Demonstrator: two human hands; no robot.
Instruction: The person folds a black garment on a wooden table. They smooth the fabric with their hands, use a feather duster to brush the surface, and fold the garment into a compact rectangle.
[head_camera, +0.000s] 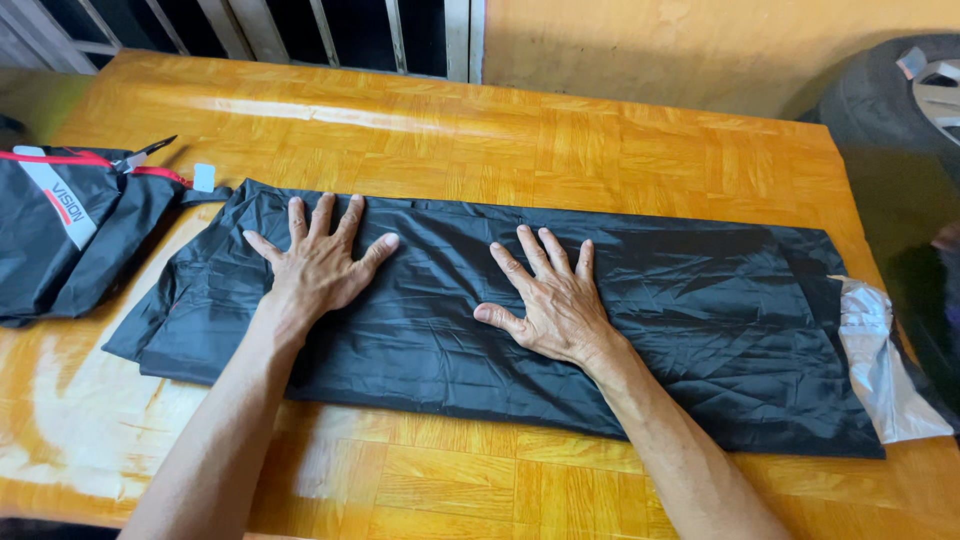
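Both hands lie flat, palms down, fingers spread, gripping nothing, just pressing on the black garment.

Going L to R: at the far L edge sits a black pouch (70, 240) w/ a red zip line and a white stripe, slumped on the wooden table (600, 140), its mouth towards the garment. A small white tag (204, 176) sits just beside the garment's top L corner, near the pouch's zip end.

Next, the black folded garment (640, 330), thin shiny fabric, prob. rainwear, laid out long across the table, L end near the pouch, R end by the table's R side. It's folded into a long strip, edges roughly parallel, w/ creases all over.

Left hand (322, 262) rests on the L part of the strip, fingers pointing away from the person and splayed wide; looks like it's pinning the layers so the slick fabric doesn't slide or spring open. Right hand (553, 300) is near the strip's middle, angled slightly L, thumb out, likewise flat; seems to be smoothing or squeezing air out.

Further R, a silvery-white fabric piece (880, 365) pokes out from the garment's R end, maybe lining or a reflective part; can't tell which. Far R, off the table, a dark tyre (890, 110) w/ a silver wheel leans by the wall.
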